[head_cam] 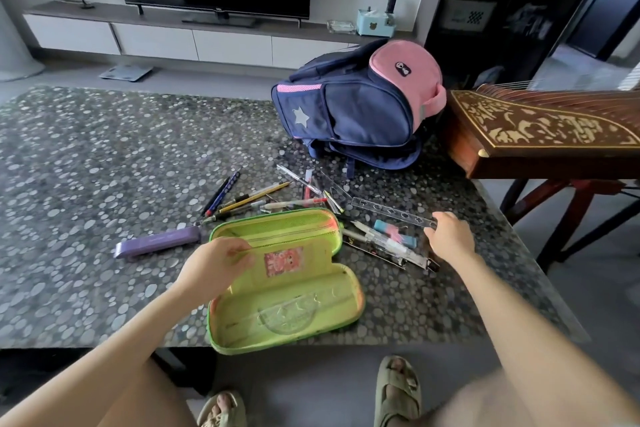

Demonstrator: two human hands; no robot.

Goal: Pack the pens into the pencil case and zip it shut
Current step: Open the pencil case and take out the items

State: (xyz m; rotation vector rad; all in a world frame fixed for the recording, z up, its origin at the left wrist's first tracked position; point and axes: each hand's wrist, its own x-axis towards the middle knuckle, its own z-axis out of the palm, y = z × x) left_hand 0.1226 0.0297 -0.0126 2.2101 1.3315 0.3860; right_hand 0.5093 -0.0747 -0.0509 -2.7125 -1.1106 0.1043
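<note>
A green pencil case [294, 319] lies wide open at the table's near edge, with a clear protractor and ruler in its lower half. My left hand [218, 263] pinches the mesh pocket edge of its upper half. Several pens and pencils [256, 199] lie scattered just beyond the case. More pens and a blue-pink eraser [394, 236] lie to its right. My right hand [448, 236] grips the near end of a clear stencil ruler [391, 211] there.
A purple box [157, 242] lies left of the case. A navy and pink backpack [360, 107] stands behind the pens. A carved wooden zither [540, 135] juts over the pebble-patterned table's [86, 166] right side. My sandalled feet show below.
</note>
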